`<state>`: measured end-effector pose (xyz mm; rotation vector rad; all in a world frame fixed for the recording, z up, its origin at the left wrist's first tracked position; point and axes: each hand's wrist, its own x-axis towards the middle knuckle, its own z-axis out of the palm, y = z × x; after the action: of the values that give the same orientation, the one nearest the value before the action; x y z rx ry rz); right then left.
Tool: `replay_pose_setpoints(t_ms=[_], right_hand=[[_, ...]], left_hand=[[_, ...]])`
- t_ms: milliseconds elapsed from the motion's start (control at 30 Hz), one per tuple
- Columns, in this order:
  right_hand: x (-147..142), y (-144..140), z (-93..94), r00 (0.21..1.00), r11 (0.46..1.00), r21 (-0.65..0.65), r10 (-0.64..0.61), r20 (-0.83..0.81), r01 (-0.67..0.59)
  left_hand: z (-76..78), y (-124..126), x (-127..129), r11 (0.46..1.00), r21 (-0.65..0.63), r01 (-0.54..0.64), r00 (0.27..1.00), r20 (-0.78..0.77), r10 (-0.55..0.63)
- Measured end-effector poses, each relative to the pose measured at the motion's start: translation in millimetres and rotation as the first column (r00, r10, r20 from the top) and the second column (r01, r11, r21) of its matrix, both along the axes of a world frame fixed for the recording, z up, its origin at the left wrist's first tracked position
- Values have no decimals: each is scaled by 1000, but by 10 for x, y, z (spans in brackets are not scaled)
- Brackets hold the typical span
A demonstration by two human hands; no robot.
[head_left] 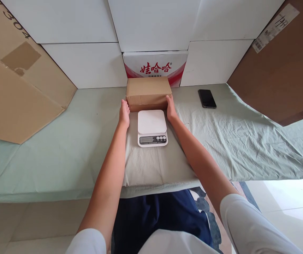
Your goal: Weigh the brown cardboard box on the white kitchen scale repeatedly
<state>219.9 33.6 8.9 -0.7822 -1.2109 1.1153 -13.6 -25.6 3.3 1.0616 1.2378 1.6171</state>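
Note:
A brown cardboard box [148, 93] sits behind a white kitchen scale [152, 123], in the middle of the cloth-covered table. My left hand [124, 112] presses on the box's left end, with its fingers partly hidden behind the corner. At the right end, my right hand [170, 107] grips the box, its thumb on the front face. Both hands hold the box between them. The scale lies flat with its plate bare, and its display and buttons face me. Whether the box rests fully on the cloth I cannot tell.
A black phone [207, 98] lies on the green cloth [88, 141] to the right. Behind the box stands a white and red printed carton [155, 63] against white panels [154, 24]. Large cardboard sheets [21, 88] flank the left side, and a brown carton [286, 70] the right.

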Motion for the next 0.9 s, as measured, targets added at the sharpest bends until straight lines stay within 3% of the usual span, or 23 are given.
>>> replay_pose_setpoints(t_ms=[533,900], right_hand=[[1,-30,65,999,999,-4,-36,-2,36],[5,-112,379,999,998,45,33,9,-33]], left_hand=[[50,-33,32,1000,23,15,1000,-5,-15],[41,31,-31,992,120,-40,999,23,38]])
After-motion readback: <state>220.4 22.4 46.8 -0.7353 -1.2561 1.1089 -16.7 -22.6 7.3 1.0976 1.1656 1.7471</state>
